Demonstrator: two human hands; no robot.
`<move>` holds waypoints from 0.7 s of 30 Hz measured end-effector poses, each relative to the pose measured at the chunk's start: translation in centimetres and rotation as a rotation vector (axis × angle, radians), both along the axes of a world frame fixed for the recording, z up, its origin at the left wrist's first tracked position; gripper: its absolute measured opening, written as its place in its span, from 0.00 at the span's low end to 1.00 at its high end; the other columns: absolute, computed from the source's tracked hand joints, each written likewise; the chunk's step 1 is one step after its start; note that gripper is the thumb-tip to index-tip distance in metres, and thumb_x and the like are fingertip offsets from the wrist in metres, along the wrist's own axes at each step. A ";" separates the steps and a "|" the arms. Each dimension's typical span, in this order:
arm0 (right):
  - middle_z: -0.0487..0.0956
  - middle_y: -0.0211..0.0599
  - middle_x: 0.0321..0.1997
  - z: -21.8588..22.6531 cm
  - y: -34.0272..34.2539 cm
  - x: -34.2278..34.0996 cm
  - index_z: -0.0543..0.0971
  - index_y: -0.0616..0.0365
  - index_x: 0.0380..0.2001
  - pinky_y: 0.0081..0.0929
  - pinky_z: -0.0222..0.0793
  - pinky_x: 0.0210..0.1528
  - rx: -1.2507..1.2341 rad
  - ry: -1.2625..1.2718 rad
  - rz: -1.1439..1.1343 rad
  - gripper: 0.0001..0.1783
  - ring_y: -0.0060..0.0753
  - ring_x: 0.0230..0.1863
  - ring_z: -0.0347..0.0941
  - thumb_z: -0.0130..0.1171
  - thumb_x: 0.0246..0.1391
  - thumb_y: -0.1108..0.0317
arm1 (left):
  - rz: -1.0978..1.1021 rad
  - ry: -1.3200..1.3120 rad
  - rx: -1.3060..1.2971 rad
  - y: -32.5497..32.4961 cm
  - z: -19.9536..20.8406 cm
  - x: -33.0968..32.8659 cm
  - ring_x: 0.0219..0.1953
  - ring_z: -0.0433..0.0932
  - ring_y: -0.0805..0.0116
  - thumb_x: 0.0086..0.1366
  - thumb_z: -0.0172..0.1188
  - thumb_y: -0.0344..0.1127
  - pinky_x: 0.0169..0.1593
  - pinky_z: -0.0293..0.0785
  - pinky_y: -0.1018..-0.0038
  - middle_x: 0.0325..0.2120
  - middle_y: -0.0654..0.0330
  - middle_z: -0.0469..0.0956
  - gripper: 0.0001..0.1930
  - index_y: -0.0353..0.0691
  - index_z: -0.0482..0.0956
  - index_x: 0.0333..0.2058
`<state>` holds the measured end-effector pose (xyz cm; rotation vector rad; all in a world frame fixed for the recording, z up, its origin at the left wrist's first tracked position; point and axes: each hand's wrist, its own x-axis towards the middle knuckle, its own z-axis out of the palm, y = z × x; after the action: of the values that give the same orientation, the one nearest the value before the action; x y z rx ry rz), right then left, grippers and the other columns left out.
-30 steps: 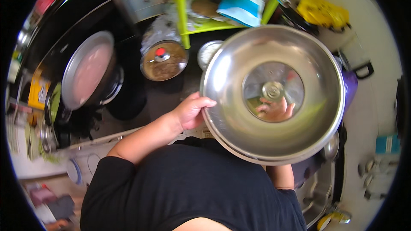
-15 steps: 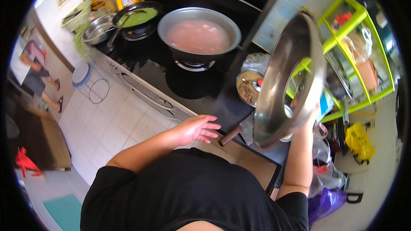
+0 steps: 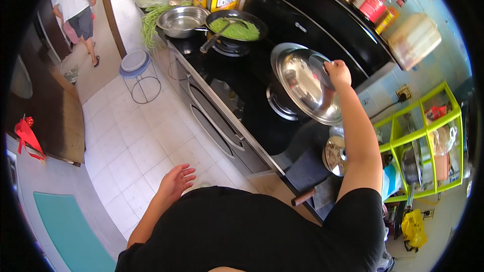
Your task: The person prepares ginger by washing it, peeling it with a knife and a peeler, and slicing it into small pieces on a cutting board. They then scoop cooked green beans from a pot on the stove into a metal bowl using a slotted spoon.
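My right hand [image 3: 339,74] is closed on the knob of a wide, shiny steel lid [image 3: 301,78] with a see-through middle. The lid hangs tilted over the large grey metal basin [image 3: 283,48] on the right burner and hides most of it, including the pinkish liquid seen earlier. Whether lid and basin touch, I cannot tell. Away from the stove, my left hand [image 3: 176,181] is held in the air above the tiled floor, fingers apart and holding nothing.
Left on the stove sit a black wok [image 3: 262,29] of chopped greens with a spatula and a steel bowl [image 3: 176,22]. A cleaver [image 3: 304,197] and a small food-filled pot [image 3: 334,156] lie right. A green rack [image 3: 428,141] stands beyond; another person [image 3: 75,0] walks at far left.
My right hand has carried the lid from above the right-hand counter, where it stood nearly on edge, left to the basin. My left hand has drawn back toward my body. The view has turned.
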<state>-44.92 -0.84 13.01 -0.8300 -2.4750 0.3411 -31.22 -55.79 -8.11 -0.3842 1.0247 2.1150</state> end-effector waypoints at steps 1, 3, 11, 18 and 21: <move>0.79 0.40 0.31 -0.5 -0.2 -1.6 0.76 0.58 0.35 0.30 0.68 0.40 0.027 -0.011 -0.034 0.27 0.39 0.35 0.75 0.61 0.39 0.46 | 0.047 -0.003 -0.010 -1.8 -0.3 -0.3 0.41 0.71 0.63 0.64 0.45 0.42 0.40 0.68 0.70 0.41 0.55 0.72 0.16 0.39 0.66 0.46; 0.78 0.42 0.35 -1.0 -0.5 -3.6 0.75 0.55 0.37 0.32 0.68 0.42 -0.008 -0.070 -0.085 0.26 0.42 0.40 0.74 0.59 0.40 0.47 | 0.119 -0.011 -0.052 -4.6 -0.4 -1.1 0.40 0.71 0.63 0.64 0.45 0.42 0.40 0.68 0.70 0.41 0.55 0.72 0.17 0.39 0.66 0.46; 0.77 0.43 0.40 -3.1 1.5 -6.9 0.74 0.53 0.40 0.35 0.67 0.46 -0.057 -0.141 -0.131 0.26 0.45 0.44 0.73 0.56 0.42 0.46 | 0.175 -0.016 -0.128 -5.6 0.8 -5.4 0.39 0.72 0.63 0.63 0.45 0.43 0.40 0.68 0.70 0.41 0.56 0.72 0.17 0.39 0.66 0.45; 0.78 0.46 0.31 -3.2 2.4 -6.6 0.73 0.59 0.35 0.36 0.68 0.40 0.060 -0.112 0.013 0.25 0.47 0.37 0.74 0.58 0.42 0.47 | -0.002 0.030 -0.017 1.9 2.9 -9.9 0.40 0.72 0.64 0.65 0.45 0.40 0.41 0.69 0.71 0.42 0.56 0.72 0.15 0.38 0.66 0.46; 0.76 0.52 0.28 -2.7 1.4 -6.2 0.68 0.60 0.30 0.44 0.68 0.37 0.126 -0.129 0.106 0.24 0.56 0.35 0.72 0.56 0.46 0.48 | -0.112 0.053 -0.044 4.1 4.1 -11.8 0.41 0.71 0.65 0.66 0.43 0.39 0.42 0.69 0.71 0.42 0.56 0.71 0.14 0.39 0.67 0.46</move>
<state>-51.16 0.58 10.33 -0.6913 -2.6358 0.1709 -42.97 -51.68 -3.96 -0.2858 1.0991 2.0148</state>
